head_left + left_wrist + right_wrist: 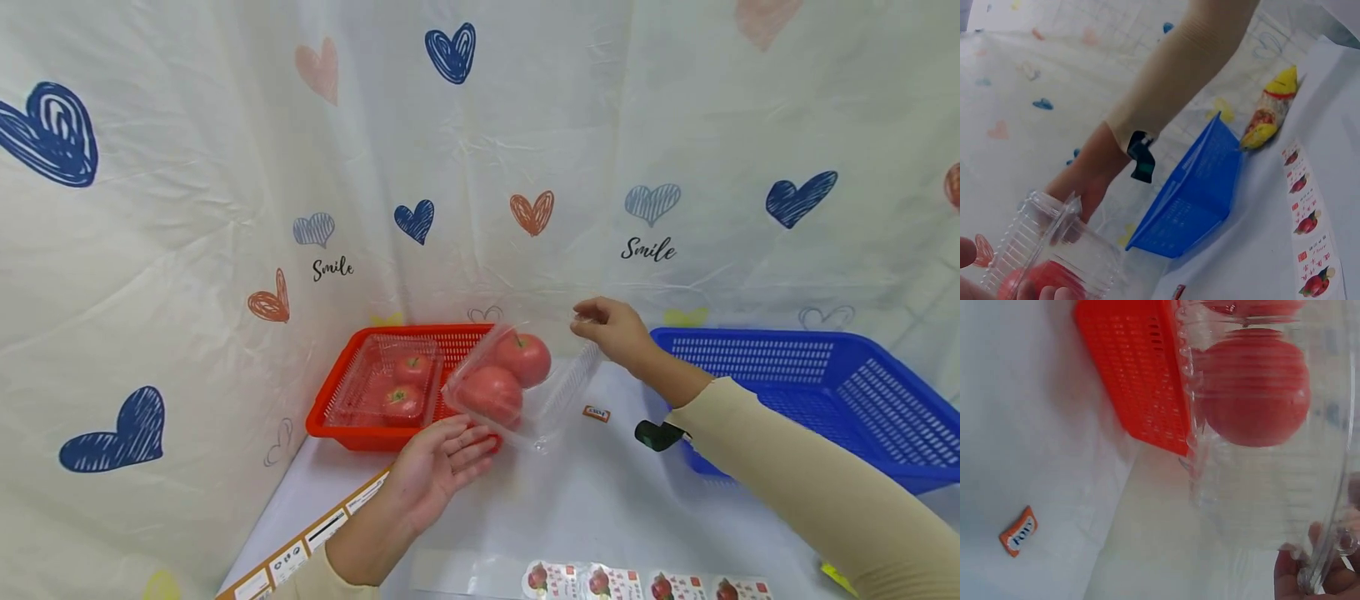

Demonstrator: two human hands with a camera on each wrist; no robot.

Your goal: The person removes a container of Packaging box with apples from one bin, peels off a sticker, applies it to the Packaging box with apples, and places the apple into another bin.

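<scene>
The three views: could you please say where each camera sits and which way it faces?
Head: worn there, facing forward and down; left hand and right hand show.
Left wrist: worn there, facing the plastic box and right sleeve; left fingers show.
Right wrist: worn there, facing the box; right fingers show.
Head and right wrist share the red basket.

The bare left hand is palm up on the near side, fingers loosely extended. Farther and right, the bare right hand pinches with bent fingers, its beige fabric sleeve slanting from near right.
</scene>
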